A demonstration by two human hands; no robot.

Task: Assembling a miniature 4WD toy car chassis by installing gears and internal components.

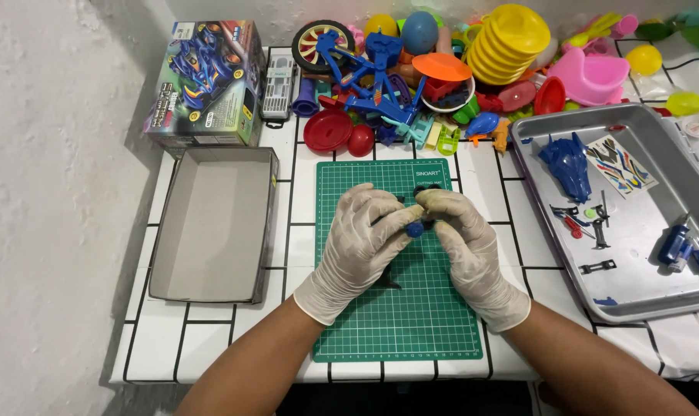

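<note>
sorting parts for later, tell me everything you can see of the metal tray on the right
The metal tray is a shallow rectangular pan, dull silver, with a raised rolled rim. It lies flat and slightly skewed on the white tiled table, right of the green cutting mat. Inside lie a blue car body shell, a sticker sheet and small dark parts. Neither hand touches it.

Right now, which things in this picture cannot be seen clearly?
Head view only:
- Small blue part: mostly covered by gloved left hand and right hand; its shape is unclear.
- Black piece on green mat: hidden under left hand.
- Small parts in metal tray: too small.
- Toy pile: cut by top edge.
</note>
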